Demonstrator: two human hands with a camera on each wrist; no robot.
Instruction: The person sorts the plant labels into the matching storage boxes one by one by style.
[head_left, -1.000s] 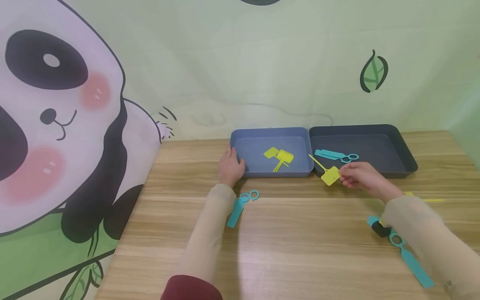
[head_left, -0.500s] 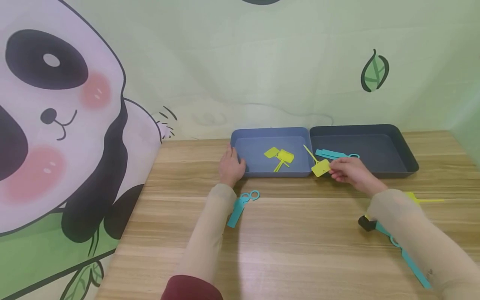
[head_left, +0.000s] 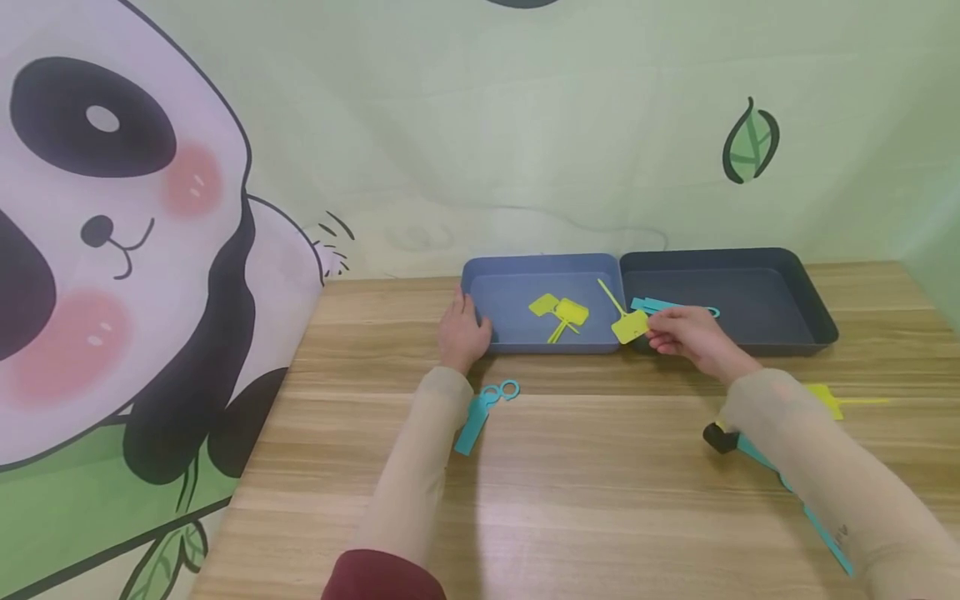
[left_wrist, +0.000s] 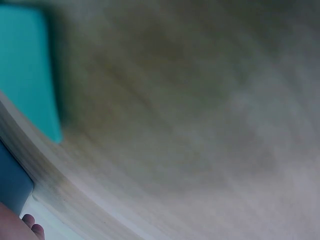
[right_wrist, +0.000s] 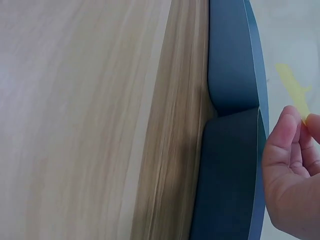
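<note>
My right hand [head_left: 686, 335] pinches a yellow tag [head_left: 628, 327] by the edge of its flat plate, above the join of the two trays. The tag's thin tail points up and to the left. In the right wrist view the yellow tag [right_wrist: 294, 90] is blurred beyond the fingertips. My left hand [head_left: 461, 333] rests against the left side of the blue tray [head_left: 480, 287], its fingers fairly straight. Several yellow tags [head_left: 570, 312] lie inside that tray. Teal strips with rings [head_left: 651, 306] lie in the dark tray [head_left: 813, 321], partly covered by my right hand.
On the wooden table [head_left: 585, 483], a teal ringed piece [head_left: 472, 425] lies beside my left forearm. Another teal strip [head_left: 825, 533] and a yellow tag [head_left: 827, 400] are partly hidden by the right sleeve. A panda-printed backdrop [head_left: 420, 150] stands behind the trays.
My right hand has moved left and slightly up with the yellow tag, from in front of the dark tray to over the trays' join. The left hand has stayed put.
</note>
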